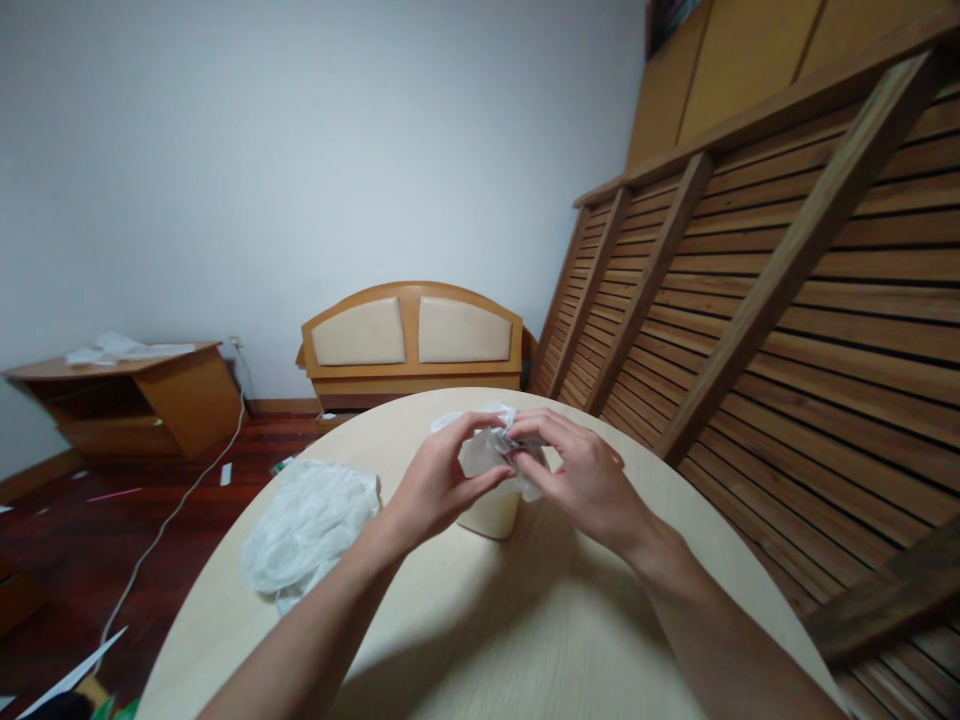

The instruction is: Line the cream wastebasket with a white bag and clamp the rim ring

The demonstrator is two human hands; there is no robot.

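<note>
My left hand (pixel 450 468) and my right hand (pixel 574 462) meet over the middle of the round table. Between their pinched fingers is a thin, whitish plastic bag (pixel 481 452), gathered and crumpled at the fingertips. Just below the fingers stands a pale cream container (pixel 491 515), partly covered by the bag and my hands, so its top is hidden. Whether the bag is around the container or only above it, I cannot tell. To the left of my left forearm lies a heap of crumpled white plastic bags (pixel 311 530).
The round pale table (pixel 450 640) fills the foreground. Slatted wooden panels (pixel 750 300) lean along the right. A padded headboard (pixel 412 335) stands against the far wall. At the left are a wooden desk (pixel 172 400) and a white cable (pixel 176 515) across the floor.
</note>
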